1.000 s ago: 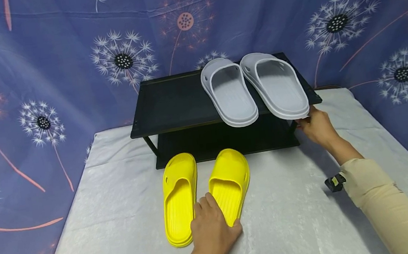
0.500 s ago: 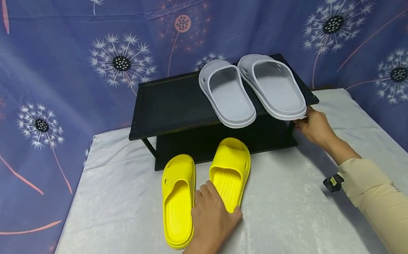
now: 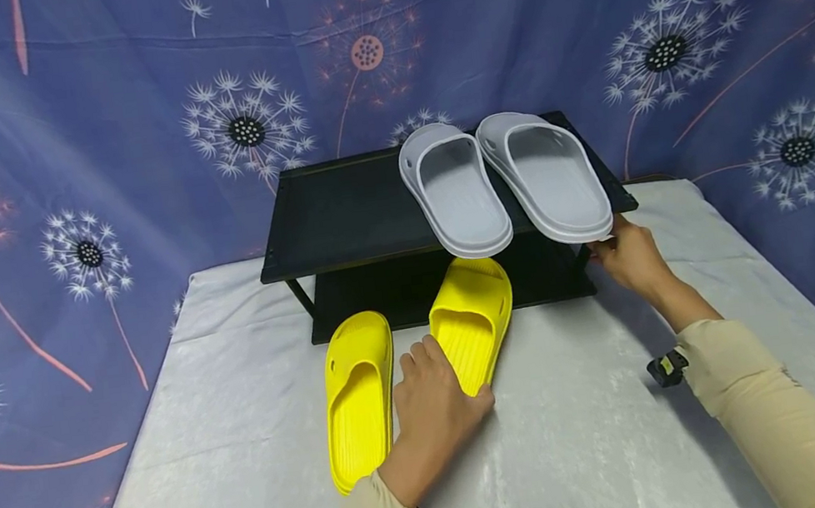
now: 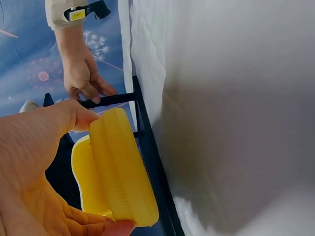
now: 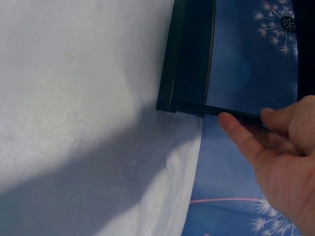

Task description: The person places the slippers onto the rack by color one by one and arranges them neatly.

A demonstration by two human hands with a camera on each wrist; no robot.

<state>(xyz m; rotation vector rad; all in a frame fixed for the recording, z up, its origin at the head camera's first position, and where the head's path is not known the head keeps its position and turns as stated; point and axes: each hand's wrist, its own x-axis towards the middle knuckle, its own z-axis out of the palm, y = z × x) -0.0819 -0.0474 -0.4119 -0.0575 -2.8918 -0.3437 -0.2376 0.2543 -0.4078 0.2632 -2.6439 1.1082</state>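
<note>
My left hand (image 3: 429,411) grips a yellow slipper (image 3: 474,292) by its heel end. The left wrist view has the slipper's sole (image 4: 120,167) between thumb and fingers. Its toe reaches over the lower shelf (image 3: 382,294) of a black two-tier shoe rack (image 3: 342,211), just under the upper shelf's front edge. The matching yellow slipper (image 3: 356,348) lies on the cloth to the left, toe toward the rack. At the rack's right end, my right hand (image 3: 635,262) holds the front post (image 5: 231,113) between thumb and fingers.
Two light grey slippers (image 3: 456,190) sit side by side on the right half of the upper shelf, heels over its front edge. White cloth (image 3: 247,440) covers the table. A blue dandelion-print curtain (image 3: 134,109) hangs behind and at both sides.
My left hand has moved the yellow slipper forward and slightly right, so its toe now overlaps the lower shelf. The right hand stays at the post.
</note>
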